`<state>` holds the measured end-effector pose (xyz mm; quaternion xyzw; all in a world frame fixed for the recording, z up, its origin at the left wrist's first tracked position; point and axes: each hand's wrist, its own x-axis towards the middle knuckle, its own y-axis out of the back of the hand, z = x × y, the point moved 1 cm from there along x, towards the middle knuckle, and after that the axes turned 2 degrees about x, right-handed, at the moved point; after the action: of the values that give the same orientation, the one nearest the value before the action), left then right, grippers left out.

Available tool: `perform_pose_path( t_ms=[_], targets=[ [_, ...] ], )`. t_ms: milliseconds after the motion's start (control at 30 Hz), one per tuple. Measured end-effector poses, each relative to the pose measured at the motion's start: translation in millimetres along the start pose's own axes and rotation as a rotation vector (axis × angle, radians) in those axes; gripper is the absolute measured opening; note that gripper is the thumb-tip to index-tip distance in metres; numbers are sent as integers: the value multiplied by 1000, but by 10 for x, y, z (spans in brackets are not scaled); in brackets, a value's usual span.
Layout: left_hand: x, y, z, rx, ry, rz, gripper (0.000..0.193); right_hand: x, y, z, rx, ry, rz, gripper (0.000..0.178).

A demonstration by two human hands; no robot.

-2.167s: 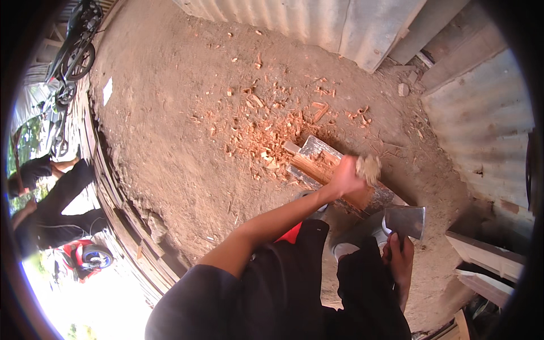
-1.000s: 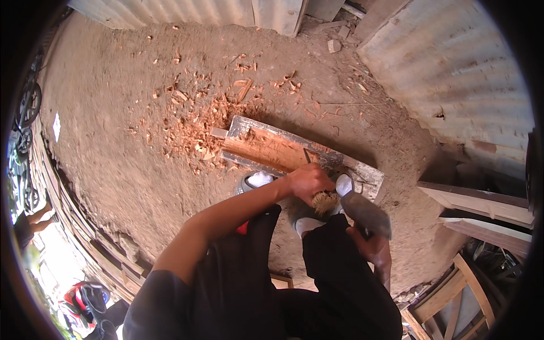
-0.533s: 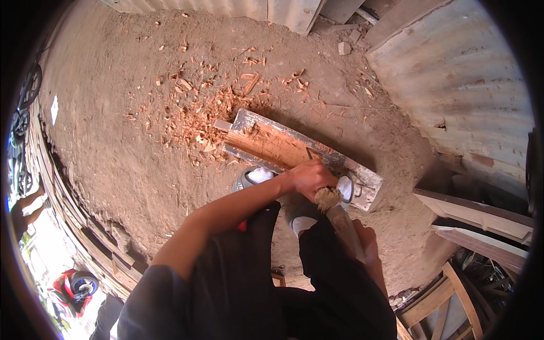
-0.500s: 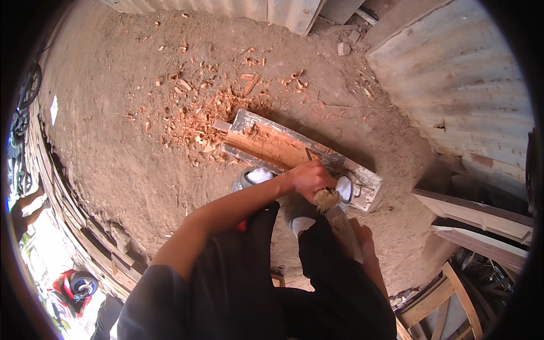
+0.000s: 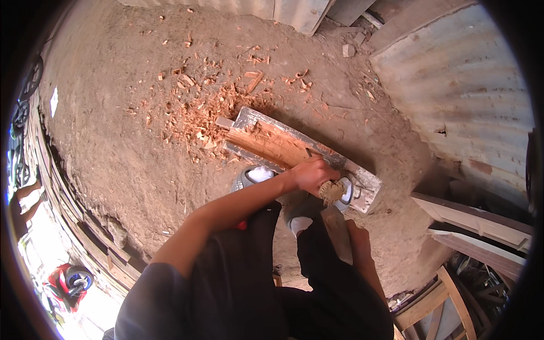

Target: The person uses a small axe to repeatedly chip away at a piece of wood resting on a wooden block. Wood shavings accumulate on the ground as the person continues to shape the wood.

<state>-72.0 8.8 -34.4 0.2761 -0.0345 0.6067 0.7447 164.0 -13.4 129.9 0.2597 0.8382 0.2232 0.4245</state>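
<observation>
My left hand (image 5: 313, 173) is closed around a chisel whose wooden handle end (image 5: 331, 192) is frayed and splayed. Its dark metal shank (image 5: 309, 152) points into a long wooden workpiece (image 5: 277, 144), hollowed like a trough, with worn, pale-painted edges. My right hand (image 5: 359, 233) grips a greyish wooden mallet (image 5: 338, 231) beside my right leg, just below the chisel's handle end. Whether mallet and handle touch, I cannot tell. My left hand hides part of the hollow, and the chisel's cutting edge does not show clearly.
My shoes (image 5: 243, 180) stand against the workpiece's near side. Reddish wood shavings (image 5: 198, 116) lie heaped at its left end on the dirt floor. A corrugated metal sheet (image 5: 453, 96) rises at right, above stacked wooden panels (image 5: 470, 218). A red motorcycle (image 5: 68, 283) is at lower left.
The mallet has swung slightly, now lying steeper beside my leg. The chisel's handle end has shifted a little up and right. My left hand keeps its grip near the same spot.
</observation>
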Motion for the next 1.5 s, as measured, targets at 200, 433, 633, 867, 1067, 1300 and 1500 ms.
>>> perform_pose_path(
  t_ms=[200,433,633,867,1067,1300,1500],
  targets=[
    [96,-23,-9,-6,46,75,31,75,305,-479,122,-189,22,29],
    [320,343,-51,-127,410,555,18,38,178,-245,326,-105,244,32],
    [-305,536,-388,186,557,534,23,11,180,-200,423,-109,229,28],
    [-608,385,-390,478,430,567,11,32,287,-427,338,-149,112,40],
    [-494,322,-296,520,211,484,14,61,305,-557,239,-44,-10,37],
    [-163,494,121,2,-51,315,26,87,301,-644,68,-38,-153,31],
    [-135,367,172,7,-169,169,23,95,266,-557,-50,23,-240,42]
  ],
)
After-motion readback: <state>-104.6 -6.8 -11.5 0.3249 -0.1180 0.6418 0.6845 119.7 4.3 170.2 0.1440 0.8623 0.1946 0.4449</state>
